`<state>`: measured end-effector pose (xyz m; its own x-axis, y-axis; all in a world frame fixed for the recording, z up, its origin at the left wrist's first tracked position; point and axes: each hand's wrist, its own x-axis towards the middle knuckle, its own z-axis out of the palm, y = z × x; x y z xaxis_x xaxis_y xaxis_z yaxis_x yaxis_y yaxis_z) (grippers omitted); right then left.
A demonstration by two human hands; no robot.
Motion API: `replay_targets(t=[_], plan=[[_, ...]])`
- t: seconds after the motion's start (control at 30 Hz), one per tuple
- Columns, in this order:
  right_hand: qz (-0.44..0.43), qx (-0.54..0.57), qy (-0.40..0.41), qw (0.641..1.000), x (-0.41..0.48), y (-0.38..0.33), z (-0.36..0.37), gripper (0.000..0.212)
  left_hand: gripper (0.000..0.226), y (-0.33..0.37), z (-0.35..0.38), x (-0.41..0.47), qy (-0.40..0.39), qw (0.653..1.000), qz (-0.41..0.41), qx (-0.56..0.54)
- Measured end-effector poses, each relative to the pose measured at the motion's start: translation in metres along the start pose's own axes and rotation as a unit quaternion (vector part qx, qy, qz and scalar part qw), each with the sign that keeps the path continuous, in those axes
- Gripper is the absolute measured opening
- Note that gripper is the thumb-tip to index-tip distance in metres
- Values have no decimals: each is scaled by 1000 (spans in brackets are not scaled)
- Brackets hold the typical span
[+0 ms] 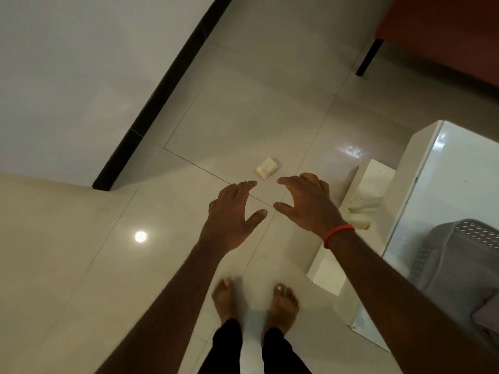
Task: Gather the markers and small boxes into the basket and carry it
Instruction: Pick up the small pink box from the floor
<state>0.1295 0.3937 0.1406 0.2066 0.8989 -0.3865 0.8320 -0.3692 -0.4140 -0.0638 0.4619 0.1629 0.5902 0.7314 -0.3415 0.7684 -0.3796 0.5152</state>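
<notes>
While the left hand (232, 211) and right hand (307, 203) hang spread and empty, what looks like a small box (266, 167) just beyond them could skid if bumped.

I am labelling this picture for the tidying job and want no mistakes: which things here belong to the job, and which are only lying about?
Belong to the job: small cream box on the floor; grey basket on the white table; left hand and right hand, both open and empty.

Only lying about: white table; red sofa; black skirting board.
</notes>
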Motion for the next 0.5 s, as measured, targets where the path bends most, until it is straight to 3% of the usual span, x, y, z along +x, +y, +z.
replay_targets(t=[0.27, 0.5], plan=[[47, 2, -61, 997, 61, 4, 26, 59, 67, -47, 11, 56, -72, 996, -30, -36], [119, 2, -136, 984, 125, 10, 50, 59, 67, -84, -8, 125, -141, 990, 25, -16]])
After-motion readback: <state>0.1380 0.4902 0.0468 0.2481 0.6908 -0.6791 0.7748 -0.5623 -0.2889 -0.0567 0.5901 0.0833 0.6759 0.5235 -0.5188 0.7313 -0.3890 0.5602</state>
